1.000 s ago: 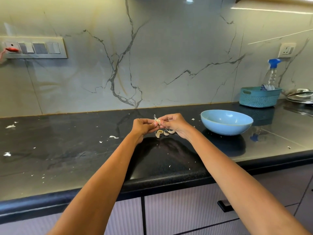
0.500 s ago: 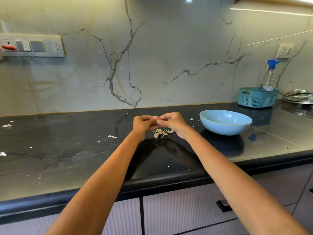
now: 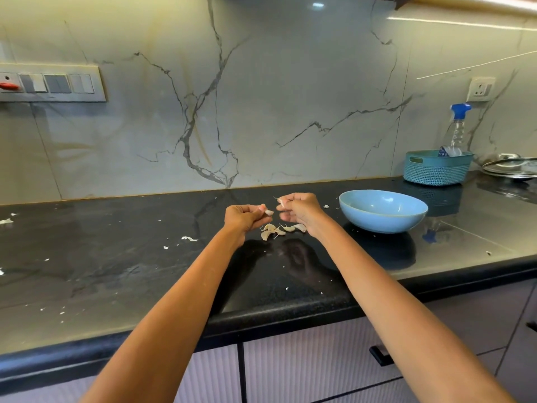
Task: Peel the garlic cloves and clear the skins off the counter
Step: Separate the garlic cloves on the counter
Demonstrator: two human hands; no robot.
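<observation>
Both hands hover over the black counter (image 3: 116,271), a small gap between them. My left hand (image 3: 245,218) pinches a pale garlic clove (image 3: 269,212) at its fingertips. My right hand (image 3: 299,212) pinches a thin strip of garlic skin (image 3: 281,200) between thumb and fingers. Several garlic cloves (image 3: 280,229) lie on the counter just below the hands. White skin flakes (image 3: 189,238) are scattered to the left and along the front.
A light blue bowl (image 3: 383,210) stands right of my right hand. Behind it are a teal basket (image 3: 437,170) with a spray bottle (image 3: 458,129) and a glass lid (image 3: 511,167). A marble backsplash rises behind the counter, and drawers sit below its front edge.
My hands, which were joined on one clove, have drawn apart. The clove stays in my left hand and a piece of skin has come away in my right.
</observation>
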